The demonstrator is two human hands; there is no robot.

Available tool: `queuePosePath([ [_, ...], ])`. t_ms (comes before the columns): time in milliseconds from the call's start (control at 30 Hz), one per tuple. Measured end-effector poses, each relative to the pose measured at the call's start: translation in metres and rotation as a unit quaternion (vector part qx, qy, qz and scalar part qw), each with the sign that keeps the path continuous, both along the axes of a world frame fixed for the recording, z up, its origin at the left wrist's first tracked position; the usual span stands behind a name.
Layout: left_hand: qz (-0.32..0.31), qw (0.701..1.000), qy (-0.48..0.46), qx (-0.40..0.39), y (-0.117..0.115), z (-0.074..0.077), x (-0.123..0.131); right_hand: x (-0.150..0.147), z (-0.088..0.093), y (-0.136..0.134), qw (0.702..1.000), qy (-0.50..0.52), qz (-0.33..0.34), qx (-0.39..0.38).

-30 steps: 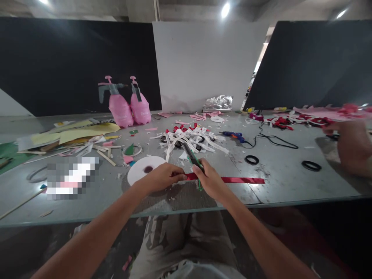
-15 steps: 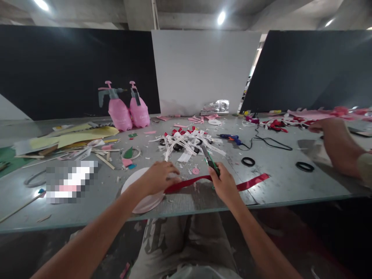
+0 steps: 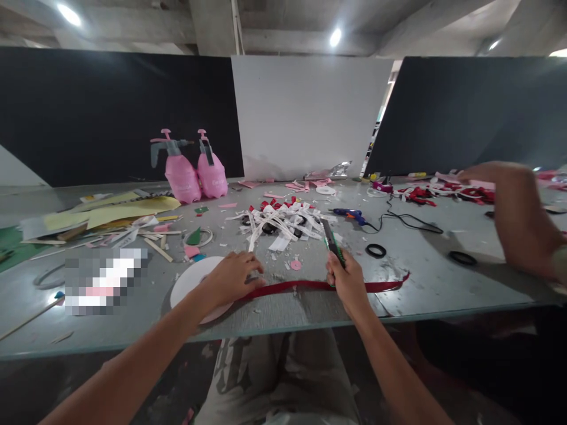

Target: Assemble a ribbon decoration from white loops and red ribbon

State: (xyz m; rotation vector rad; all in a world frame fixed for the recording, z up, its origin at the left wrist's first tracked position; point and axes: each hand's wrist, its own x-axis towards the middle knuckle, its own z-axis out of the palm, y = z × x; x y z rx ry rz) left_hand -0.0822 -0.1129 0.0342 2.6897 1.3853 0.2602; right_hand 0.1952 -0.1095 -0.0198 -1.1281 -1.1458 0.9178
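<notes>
In my right hand is a utility knife with a black and green handle, its front end pointing up and away from me. A narrow red ribbon stretches across the table near the front edge, passing beneath that hand and ending in a raised tip to its right. My left hand is bent over the ribbon's left part, fingers curled and partly hiding it. Under that wrist lies a white round spool. Beyond both hands is a heap of white and red ribbon pieces with black rings among them.
A blue glue gun with a black cord lies behind the right hand, near a black ring. Two pink spray bottles stand at the back. Paper sheets and sticks cover the left. Another person's arm reaches in from the right.
My right hand and the knife have shifted right. My left hand and the spool have moved slightly left, and the ribbon now runs straighter and lower. The other person's arm has risen.
</notes>
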Motion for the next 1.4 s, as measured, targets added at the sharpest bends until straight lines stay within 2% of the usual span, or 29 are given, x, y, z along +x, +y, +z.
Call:
queuePosePath([
  [133,-0.039,0.999,0.011,-0.022,-0.003,-0.004,0.016,0.003,0.011,-0.014,0.989,0.140,-0.016,-0.032],
  [233,-0.041,0.999,-0.005,-0.033,-0.001,-0.009,0.019,0.010,0.017,-0.035,0.971,0.223,0.009,-0.080],
  [400,0.019,0.991,-0.087,-0.101,-0.002,-0.006,0.021,0.012,0.018,-0.086,0.940,0.296,0.063,-0.158],
  [500,0.039,0.979,-0.150,-0.129,-0.006,-0.001,0.023,0.002,0.006,-0.119,0.916,0.310,0.116,-0.228],
  [600,0.053,0.968,-0.203,-0.140,-0.008,0.000,0.023,-0.015,-0.015,-0.146,0.886,0.278,0.169,-0.331],
  [700,0.056,0.952,-0.250,-0.168,-0.008,-0.003,0.019,-0.033,-0.034,-0.163,0.881,0.246,0.185,-0.358],
  [833,0.071,0.930,-0.310,-0.185,-0.011,-0.010,0.014,-0.058,-0.038,-0.165,0.877,0.242,0.192,-0.369],
  [1000,0.095,0.918,-0.353,-0.151,-0.016,-0.014,0.009,-0.091,-0.015,-0.146,0.849,0.328,0.210,-0.357],
  [1200,0.065,0.938,-0.311,-0.138,-0.025,-0.003,0.007,-0.109,0.015,-0.127,0.820,0.379,0.209,-0.375],
  [1300,0.047,0.939,-0.308,-0.142,-0.028,0.002,0.004,-0.111,0.022,-0.123,0.811,0.408,0.199,-0.368],
  [1400,0.032,0.932,-0.332,-0.139,-0.023,0.002,-0.005,-0.112,0.022,-0.122,0.790,0.439,0.221,-0.367],
])
